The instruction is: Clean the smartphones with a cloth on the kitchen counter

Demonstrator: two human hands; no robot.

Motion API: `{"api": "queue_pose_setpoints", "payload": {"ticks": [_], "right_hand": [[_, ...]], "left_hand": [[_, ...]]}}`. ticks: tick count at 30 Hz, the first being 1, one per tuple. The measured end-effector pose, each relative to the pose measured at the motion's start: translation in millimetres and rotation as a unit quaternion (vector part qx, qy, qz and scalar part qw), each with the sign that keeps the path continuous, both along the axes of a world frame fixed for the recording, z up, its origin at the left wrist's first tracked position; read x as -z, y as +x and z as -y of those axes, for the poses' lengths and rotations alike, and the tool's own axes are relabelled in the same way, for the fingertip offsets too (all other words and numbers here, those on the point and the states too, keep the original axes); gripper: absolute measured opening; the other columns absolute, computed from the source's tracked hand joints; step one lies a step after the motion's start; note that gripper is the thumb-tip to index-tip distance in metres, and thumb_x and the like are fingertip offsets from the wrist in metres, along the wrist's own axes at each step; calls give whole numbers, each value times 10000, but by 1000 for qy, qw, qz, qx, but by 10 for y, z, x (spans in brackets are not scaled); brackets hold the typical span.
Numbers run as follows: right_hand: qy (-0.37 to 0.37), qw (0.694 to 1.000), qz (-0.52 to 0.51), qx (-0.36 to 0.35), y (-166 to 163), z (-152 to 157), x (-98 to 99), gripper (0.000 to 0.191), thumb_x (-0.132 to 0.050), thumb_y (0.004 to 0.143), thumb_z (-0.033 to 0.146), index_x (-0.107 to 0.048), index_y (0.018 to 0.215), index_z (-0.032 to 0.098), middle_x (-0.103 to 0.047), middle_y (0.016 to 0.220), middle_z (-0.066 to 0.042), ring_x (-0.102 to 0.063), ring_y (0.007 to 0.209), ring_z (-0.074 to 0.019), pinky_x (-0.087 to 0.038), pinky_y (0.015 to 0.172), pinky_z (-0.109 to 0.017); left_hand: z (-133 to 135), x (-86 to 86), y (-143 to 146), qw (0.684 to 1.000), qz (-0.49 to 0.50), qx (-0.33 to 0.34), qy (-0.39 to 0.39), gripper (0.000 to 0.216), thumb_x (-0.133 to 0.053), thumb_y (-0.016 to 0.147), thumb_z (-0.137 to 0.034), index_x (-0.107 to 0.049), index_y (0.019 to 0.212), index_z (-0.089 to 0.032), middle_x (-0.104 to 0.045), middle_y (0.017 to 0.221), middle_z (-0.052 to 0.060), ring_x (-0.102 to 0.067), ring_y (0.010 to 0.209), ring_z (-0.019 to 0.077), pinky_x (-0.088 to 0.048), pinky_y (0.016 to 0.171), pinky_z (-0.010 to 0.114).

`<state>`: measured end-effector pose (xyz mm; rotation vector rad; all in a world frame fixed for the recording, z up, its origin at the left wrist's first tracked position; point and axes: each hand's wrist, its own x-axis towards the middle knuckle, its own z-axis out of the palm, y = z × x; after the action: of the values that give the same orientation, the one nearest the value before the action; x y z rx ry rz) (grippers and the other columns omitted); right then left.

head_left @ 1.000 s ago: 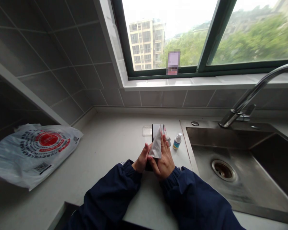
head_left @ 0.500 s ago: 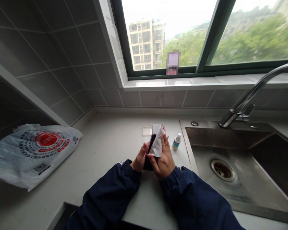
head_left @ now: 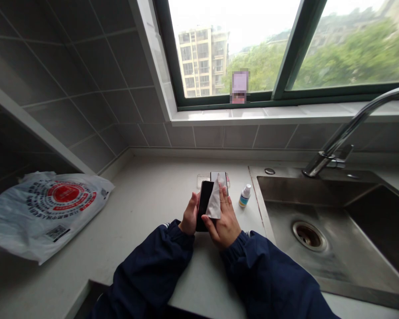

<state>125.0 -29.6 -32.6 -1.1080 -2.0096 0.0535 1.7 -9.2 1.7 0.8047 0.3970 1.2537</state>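
My left hand (head_left: 189, 216) grips a black smartphone (head_left: 203, 201) along its left side, thumb up at the edge. Over the phone's right half, my right hand (head_left: 226, 221) presses a pale grey cleaning cloth (head_left: 214, 203) with a zigzag edge. Its fingers lie over the cloth and its thumb rests near the phone's lower part. Just beyond the phone, a clear case (head_left: 203, 180) lies on the counter, partly covered by a flat white item with a dark edge (head_left: 216, 175). A small white bottle (head_left: 244, 196) with a blue and yellow label stands right of my right hand.
A steel sink (head_left: 319, 274) with a chrome faucet (head_left: 344, 128) is set into the pale countertop (head_left: 153, 186) on the right. On the left lies a white plastic bag (head_left: 66, 212) with red and black print. A tiled wall and a window sill (head_left: 269, 113) run behind.
The phone has turned flatter, so its black face shows more. My right hand and the cloth have shifted slightly left, and my left hand also moved a little left.
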Motion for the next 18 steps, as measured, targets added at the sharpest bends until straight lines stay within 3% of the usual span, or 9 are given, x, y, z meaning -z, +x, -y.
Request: {"api": "queue_pose_setpoints", "payload": {"ticks": [13, 18], "right_hand": [[-14, 998, 29, -51, -64, 50, -21, 835, -456, 990, 421, 50, 1578, 112, -65, 1633, -207, -31, 1506, -386, -319, 1124, -633], [-21, 992, 71, -107, -96, 104, -23, 794, -474, 982, 447, -121, 1569, 44, -145, 1615, -231, -49, 1508, -371, -309, 1148, -601]], "left_hand": [[-17, -24, -25, 996, 38, -28, -78, 687, -454, 917, -616, -501, 1391, -121, -618, 1321, 187, -535, 1282, 364, -368, 1103, 509], [-39, -65, -59, 992, 64, -40, -103, 768, -358, 912, -688, -509, 1365, -87, -638, 1256, 222, -604, 1170, 374, -428, 1014, 542]]}}
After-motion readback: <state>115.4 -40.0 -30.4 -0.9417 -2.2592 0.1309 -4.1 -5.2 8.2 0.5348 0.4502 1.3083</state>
